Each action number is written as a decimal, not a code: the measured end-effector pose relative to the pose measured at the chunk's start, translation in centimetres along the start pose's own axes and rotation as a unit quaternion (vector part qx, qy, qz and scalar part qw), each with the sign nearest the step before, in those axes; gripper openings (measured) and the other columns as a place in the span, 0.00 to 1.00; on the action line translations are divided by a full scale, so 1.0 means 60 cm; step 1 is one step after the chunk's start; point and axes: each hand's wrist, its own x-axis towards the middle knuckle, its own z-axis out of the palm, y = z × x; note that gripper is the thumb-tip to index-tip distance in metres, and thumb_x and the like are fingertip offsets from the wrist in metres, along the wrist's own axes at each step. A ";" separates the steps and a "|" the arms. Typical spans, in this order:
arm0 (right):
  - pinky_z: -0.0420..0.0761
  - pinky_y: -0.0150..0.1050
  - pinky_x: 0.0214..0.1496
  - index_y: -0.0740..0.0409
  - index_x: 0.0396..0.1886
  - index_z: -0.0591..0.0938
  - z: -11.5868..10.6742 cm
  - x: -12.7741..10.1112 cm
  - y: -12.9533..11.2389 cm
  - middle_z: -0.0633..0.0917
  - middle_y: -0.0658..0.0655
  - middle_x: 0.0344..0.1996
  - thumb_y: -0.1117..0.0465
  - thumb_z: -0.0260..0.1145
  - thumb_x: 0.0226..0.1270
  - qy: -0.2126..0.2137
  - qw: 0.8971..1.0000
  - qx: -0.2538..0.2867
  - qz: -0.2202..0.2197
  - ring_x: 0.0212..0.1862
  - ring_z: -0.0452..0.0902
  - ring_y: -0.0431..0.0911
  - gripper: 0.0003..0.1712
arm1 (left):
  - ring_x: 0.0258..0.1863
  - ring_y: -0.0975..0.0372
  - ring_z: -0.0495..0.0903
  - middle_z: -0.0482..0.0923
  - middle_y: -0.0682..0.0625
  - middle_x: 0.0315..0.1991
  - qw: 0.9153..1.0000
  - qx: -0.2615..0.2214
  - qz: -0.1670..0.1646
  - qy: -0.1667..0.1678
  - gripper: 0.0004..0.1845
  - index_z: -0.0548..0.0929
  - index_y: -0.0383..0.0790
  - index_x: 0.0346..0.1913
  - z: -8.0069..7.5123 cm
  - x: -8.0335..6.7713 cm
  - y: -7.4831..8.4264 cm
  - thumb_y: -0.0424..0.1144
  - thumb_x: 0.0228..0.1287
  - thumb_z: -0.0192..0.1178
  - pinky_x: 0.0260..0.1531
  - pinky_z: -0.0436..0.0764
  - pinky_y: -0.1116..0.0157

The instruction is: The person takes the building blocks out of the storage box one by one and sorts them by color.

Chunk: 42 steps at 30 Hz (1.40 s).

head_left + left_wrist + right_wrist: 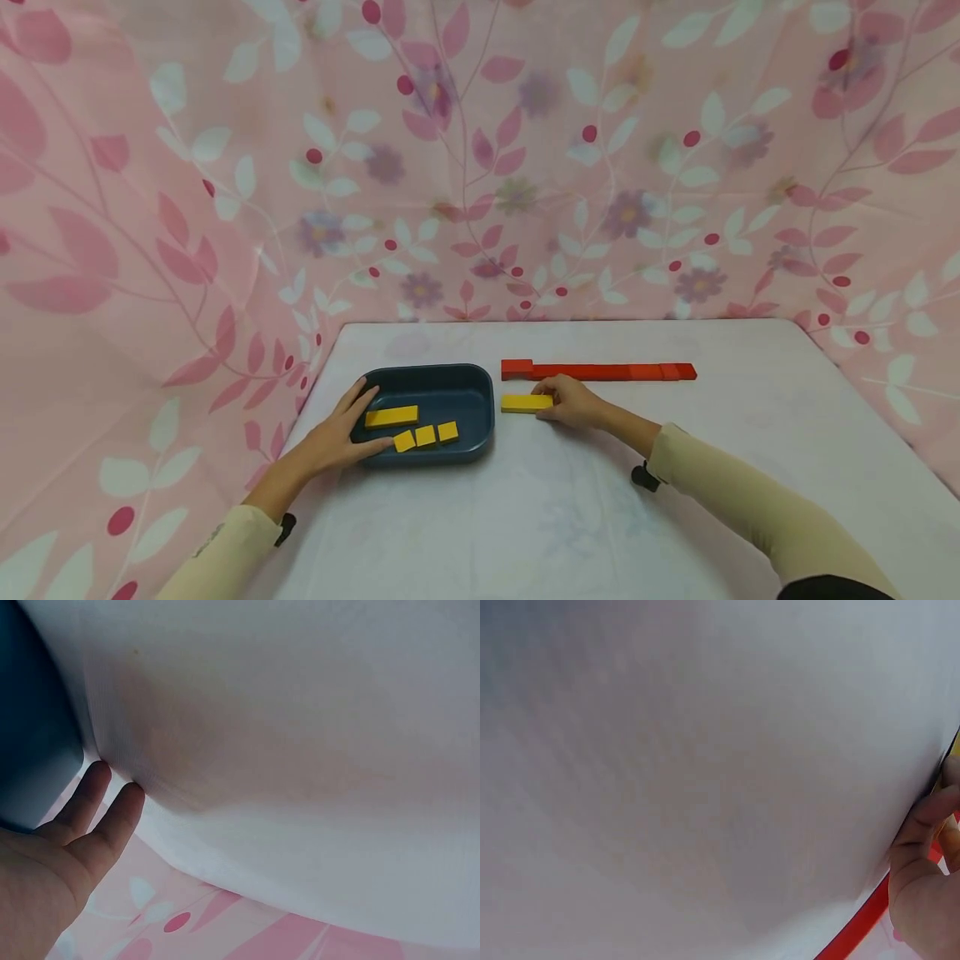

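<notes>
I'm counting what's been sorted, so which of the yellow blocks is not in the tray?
The long yellow block on the table, right of the tray, at the right hand. The other four yellow blocks lie inside the tray.

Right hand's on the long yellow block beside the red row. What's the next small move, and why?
Probably slide it to line up below the red row: the right hand grips the yellow block flat on the table, while four more yellow blocks wait in the blue tray.
</notes>
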 end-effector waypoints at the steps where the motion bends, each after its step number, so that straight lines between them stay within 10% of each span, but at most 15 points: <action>1: 0.83 0.36 0.48 0.50 0.51 0.84 0.000 0.002 0.000 0.82 0.50 0.43 0.59 0.75 0.59 -0.001 1.000 0.000 0.001 0.44 0.73 0.45 0.19 | 0.69 0.37 0.64 0.36 0.48 0.81 1.000 0.001 -0.001 0.000 0.56 0.50 0.55 0.80 -0.001 0.000 0.000 0.74 0.53 0.60 0.59 0.68 0.30; 33: 0.83 0.36 0.46 0.50 0.54 0.82 0.001 -0.002 -0.005 0.79 0.53 0.46 0.59 0.76 0.58 -0.001 1.000 -0.011 -0.007 0.46 0.72 0.46 0.23 | 0.71 0.38 0.62 0.36 0.47 0.81 1.000 -0.002 -0.005 0.004 0.54 0.54 0.53 0.79 0.003 -0.002 -0.002 0.73 0.53 0.60 0.60 0.66 0.30; 42: 0.82 0.33 0.38 0.47 0.67 0.73 -0.024 -0.035 -0.008 0.74 0.58 0.53 0.43 0.73 0.59 0.069 0.990 -0.108 -0.064 0.38 0.74 0.44 0.37 | 0.71 0.38 0.63 0.36 0.47 0.81 1.000 -0.002 -0.007 0.003 0.54 0.55 0.52 0.78 0.002 -0.001 0.003 0.73 0.54 0.60 0.61 0.67 0.31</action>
